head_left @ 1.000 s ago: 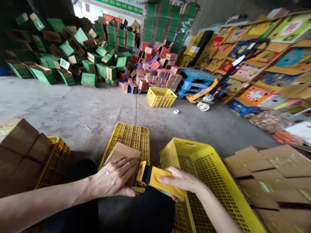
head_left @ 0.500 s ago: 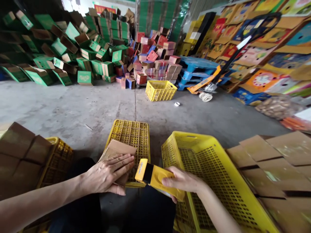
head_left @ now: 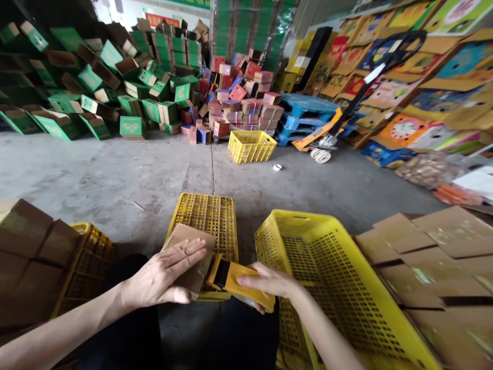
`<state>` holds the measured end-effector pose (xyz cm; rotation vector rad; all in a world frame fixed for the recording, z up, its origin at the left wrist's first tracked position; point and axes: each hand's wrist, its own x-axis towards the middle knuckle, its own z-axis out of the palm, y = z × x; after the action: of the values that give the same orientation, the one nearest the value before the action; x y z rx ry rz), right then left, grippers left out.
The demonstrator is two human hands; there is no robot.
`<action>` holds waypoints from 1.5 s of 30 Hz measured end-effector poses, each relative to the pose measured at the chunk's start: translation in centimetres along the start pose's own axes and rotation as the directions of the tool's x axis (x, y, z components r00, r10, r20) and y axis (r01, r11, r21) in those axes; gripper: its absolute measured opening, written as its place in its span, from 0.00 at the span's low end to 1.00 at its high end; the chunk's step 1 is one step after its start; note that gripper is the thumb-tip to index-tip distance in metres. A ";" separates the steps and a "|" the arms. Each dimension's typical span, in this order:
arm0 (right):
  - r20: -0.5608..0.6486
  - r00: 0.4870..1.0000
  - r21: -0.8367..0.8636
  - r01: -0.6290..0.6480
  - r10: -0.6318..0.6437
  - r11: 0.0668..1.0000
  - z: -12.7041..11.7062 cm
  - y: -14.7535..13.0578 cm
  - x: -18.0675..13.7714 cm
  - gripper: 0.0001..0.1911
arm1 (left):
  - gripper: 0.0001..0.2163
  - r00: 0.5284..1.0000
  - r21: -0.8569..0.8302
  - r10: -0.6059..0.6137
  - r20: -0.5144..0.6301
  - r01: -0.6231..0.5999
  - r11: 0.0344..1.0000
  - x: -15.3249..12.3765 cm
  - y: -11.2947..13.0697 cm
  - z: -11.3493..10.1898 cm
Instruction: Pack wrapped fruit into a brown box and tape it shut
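A small brown cardboard box (head_left: 198,277) rests on an upturned yellow crate (head_left: 208,218) between my knees. My left hand (head_left: 164,275) lies over the box, fingers stretched flat and thumb apart, covering part of its top. In my right hand (head_left: 265,282) is a yellow tape dispenser (head_left: 234,277) with a black band near its front. The dispenser's front end meets the right side of the box. What lies beneath the dispenser is hidden.
An open yellow crate (head_left: 265,246) stands at my right, beside stacked brown boxes (head_left: 435,257). More brown boxes (head_left: 31,246) sit at left on another crate. Further off are a small yellow crate (head_left: 252,146), a pallet jack (head_left: 321,141) and piled green cartons (head_left: 133,126).
My right hand has brought the tape dispenser left, up against the box's right side. My left hand has shifted slightly left, its fingers still flat over the box.
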<state>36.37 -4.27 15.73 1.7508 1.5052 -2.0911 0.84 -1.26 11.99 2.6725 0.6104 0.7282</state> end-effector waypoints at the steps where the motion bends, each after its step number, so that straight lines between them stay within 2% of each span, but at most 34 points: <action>1: -0.006 1.000 -0.014 -0.004 0.004 1.000 0.2 -0.5 -0.1 0.36 | 0.39 0.992 -0.047 -0.100 -0.077 0.097 0.994 -0.4 -0.3 -0.2; 2: -0.015 1.000 -0.024 -0.012 0.012 1.000 0.3 -0.9 -0.3 0.35 | 0.37 0.956 -0.111 -0.247 -0.160 0.231 0.967 -0.9 -0.7 -0.4; 3: -0.025 0.999 -0.028 -0.023 0.022 0.999 0.4 -1.2 -0.4 0.35 | 0.37 0.877 -0.200 -0.425 -0.225 0.385 0.901 -1.5 -1.2 -0.4; 4: -0.032 0.999 -0.027 -0.034 0.034 0.999 0.6 -1.5 -0.5 0.35 | 0.38 0.758 -0.310 -0.607 -0.242 0.532 0.788 -2.1 -1.7 -0.4; 5: -0.036 0.998 -0.024 -0.045 0.044 0.999 0.7 -1.7 -0.6 0.36 | 0.39 0.627 -0.427 -0.757 -0.185 0.642 0.636 -2.8 -2.3 -0.2; 6: -0.037 0.998 -0.023 -0.053 0.052 0.998 0.9 -1.9 -0.6 0.36 | 0.41 0.517 -0.530 -0.855 -0.052 0.711 0.462 -3.4 -2.8 0.1; 7: -0.037 0.998 -0.022 -0.054 0.053 0.998 1.0 -2.2 -0.5 0.35 | 0.42 0.444 -0.610 -0.887 0.123 0.739 0.285 -4.1 -3.1 0.4; 8: -0.040 0.998 -0.023 -0.045 0.044 0.999 1.3 -2.4 -0.3 0.34 | 0.43 0.410 -0.665 -0.865 0.290 0.736 0.126 -4.7 -3.4 0.7; 9: -0.041 0.999 -0.024 -0.031 0.030 0.999 1.5 -2.7 -0.2 0.33 | 0.44 0.403 -0.697 -0.814 0.419 0.717 -0.004 -5.2 -3.6 0.9; 11: -0.045 0.999 -0.027 -0.001 -0.001 1.000 2.0 -3.4 -0.1 0.32 | 0.43 0.412 -0.741 -0.741 0.531 0.649 -0.170 -6.0 -3.8 1.2; 14: -0.056 0.998 -0.019 0.031 -0.032 0.999 2.6 -4.8 -0.3 0.31 | 0.43 0.408 -0.781 -0.721 0.560 0.550 -0.295 -6.8 -3.8 1.2; 17: -0.043 0.997 -0.030 0.067 -0.068 0.997 2.6 -6.9 -1.0 0.30 | 0.45 0.452 -0.809 -0.677 0.580 0.419 -0.413 -7.2 -4.2 2.2; 19: -0.016 0.996 -0.065 0.083 -0.084 0.994 2.3 -8.4 -1.1 0.29 | 0.45 0.505 -0.815 -0.641 0.578 0.316 -0.486 -7.3 -4.5 3.9; 22: -0.015 0.999 -0.131 0.039 -0.041 0.991 1.7 -10.0 -0.5 0.29 | 0.45 0.587 -0.791 -0.579 0.566 0.188 -0.582 -7.6 -5.0 7.7; 26: -0.010 0.996 -0.149 -0.084 0.084 0.985 1.7 -10.7 2.1 0.27 | 0.45 0.620 -0.775 -0.557 0.552 0.136 -0.617 -8.7 -5.8 12.1; 29: 0.032 0.992 -0.144 -0.113 0.119 0.983 2.8 -11.0 4.7 0.24 | 0.44 0.631 -0.798 -0.561 0.536 0.160 -0.582 -10.0 -6.7 13.3; 31: 0.036 0.992 -0.167 -0.111 0.119 0.980 3.9 -11.5 6.7 0.23 | 0.45 0.604 -0.871 -0.637 0.479 0.238 -0.429 -10.8 -7.5 13.0; 32: 0.039 0.992 -0.186 -0.113 0.123 0.976 4.4 -11.9 7.7 0.22 | 0.46 0.571 -0.906 -0.703 0.424 0.283 -0.316 -11.3 -7.9 12.6; 34: 0.041 0.988 -0.236 -0.136 0.150 0.962 5.5 -12.6 9.9 0.21 | 0.47 0.475 -0.933 -0.839 0.266 0.345 -0.100 -12.2 -8.8 11.4; 35: 0.037 0.985 -0.262 -0.151 0.166 0.953 5.9 -13.0 10.9 0.20 | 0.46 0.423 -0.937 -0.887 0.186 0.349 -0.030 -12.7 -9.2 10.7; 36: 0.031 0.983 -0.287 -0.165 0.181 0.944 6.2 -13.3 11.8 0.20 | 0.45 0.397 -0.937 -0.911 0.113 0.348 0.036 -13.1 -9.4 9.9; 37: 0.021 0.981 -0.307 -0.176 0.192 0.935 6.3 -13.5 12.7 0.20 | 0.43 0.416 -0.925 -0.908 0.040 0.358 0.123 -13.4 -9.5 9.1; 38: 0.010 0.980 -0.320 -0.184 0.197 0.929 6.4 -13.7 13.3 0.21 | 0.40 0.478 -0.892 -0.878 -0.031 0.383 0.240 -13.6 -9.5 8.3; 40: 0.003 0.980 -0.326 -0.187 0.198 0.927 6.1 -13.8 14.1 0.22 | 0.34 0.713 -0.710 -0.690 -0.125 0.422 0.564 -13.6 -9.1 7.3; 41: 0.003 0.980 -0.323 -0.188 0.200 0.927 5.9 -13.7 14.3 0.23 | 0.33 0.814 -0.587 -0.568 -0.120 0.403 0.702 -13.4 -8.9 7.0; 42: 0.008 0.979 -0.318 -0.190 0.203 0.929 5.7 -13.6 14.3 0.23 | 0.34 0.883 -0.465 -0.459 -0.097 0.368 0.805 -13.1 -8.7 7.0; 43: 0.018 0.979 -0.308 -0.188 0.203 0.933 5.6 -13.4 14.3 0.22 | 0.36 0.920 -0.368 -0.386 -0.075 0.334 0.868 -12.8 -8.6 7.2; 45: 0.041 0.979 -0.284 -0.178 0.198 0.942 5.5 -13.2 14.1 0.22 | 0.40 0.950 -0.224 -0.306 -0.060 0.286 0.932 -12.4 -8.7 7.9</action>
<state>19.72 6.47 12.73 1.6304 1.4641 -1.7338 -7.39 -0.94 -2.95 2.2936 0.8836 0.7857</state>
